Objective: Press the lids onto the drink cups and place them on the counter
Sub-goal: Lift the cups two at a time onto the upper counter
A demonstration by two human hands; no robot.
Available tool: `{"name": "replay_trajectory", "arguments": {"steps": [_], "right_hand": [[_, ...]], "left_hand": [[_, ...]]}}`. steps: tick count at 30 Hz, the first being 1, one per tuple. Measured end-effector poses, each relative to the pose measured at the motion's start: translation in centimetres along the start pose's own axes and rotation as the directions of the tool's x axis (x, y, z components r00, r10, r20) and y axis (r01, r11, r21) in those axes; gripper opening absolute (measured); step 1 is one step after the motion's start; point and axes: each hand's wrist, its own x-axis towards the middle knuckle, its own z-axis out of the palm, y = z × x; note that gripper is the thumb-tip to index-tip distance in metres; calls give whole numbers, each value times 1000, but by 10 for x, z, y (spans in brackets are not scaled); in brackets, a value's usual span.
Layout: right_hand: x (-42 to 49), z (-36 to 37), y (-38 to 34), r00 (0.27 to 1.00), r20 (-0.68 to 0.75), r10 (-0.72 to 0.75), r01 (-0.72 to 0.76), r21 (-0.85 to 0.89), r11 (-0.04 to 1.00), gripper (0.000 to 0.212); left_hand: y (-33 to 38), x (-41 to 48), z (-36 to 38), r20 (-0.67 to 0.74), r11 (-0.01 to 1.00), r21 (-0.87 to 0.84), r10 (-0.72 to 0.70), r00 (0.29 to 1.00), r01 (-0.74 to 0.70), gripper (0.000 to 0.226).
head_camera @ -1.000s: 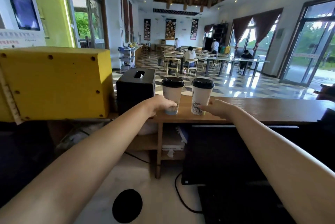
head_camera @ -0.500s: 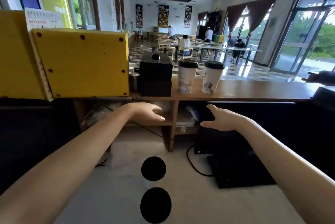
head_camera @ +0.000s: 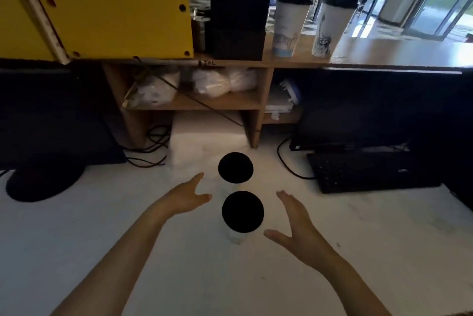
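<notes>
A blue-printed cup (head_camera: 289, 21) and an ink-drawn cup (head_camera: 331, 26) are already set on the raised wooden counter (head_camera: 396, 54), well beyond the near cup (head_camera: 242, 210), so the second pair is judged to be in hand. The near cup (seen from above, its body mostly hidden by the black lid) is flanked, untouched, by the left hand (head_camera: 185, 196) and right hand (head_camera: 294, 226), both held open, with the far cup (head_camera: 235, 167) just behind it. A downward press on each lid is probably called for, since seating cannot be told.
</notes>
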Motion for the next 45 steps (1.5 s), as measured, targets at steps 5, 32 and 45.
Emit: {"name": "replay_trajectory", "arguments": {"steps": [5,32,45], "right_hand": [[0,52,21,998,60,34,-38,64,997,97],[41,103,38,980,-172,96,20,572,820,79],[27,-32,82,934,-317,164,66,605,794,80]], "left_hand": [[-21,17,30,26,997,-67,-47,999,48,87],[1,96,75,-266,799,-523,178,947,-297,90],[74,71,63,-320,749,-568,183,929,-343,85]]}}
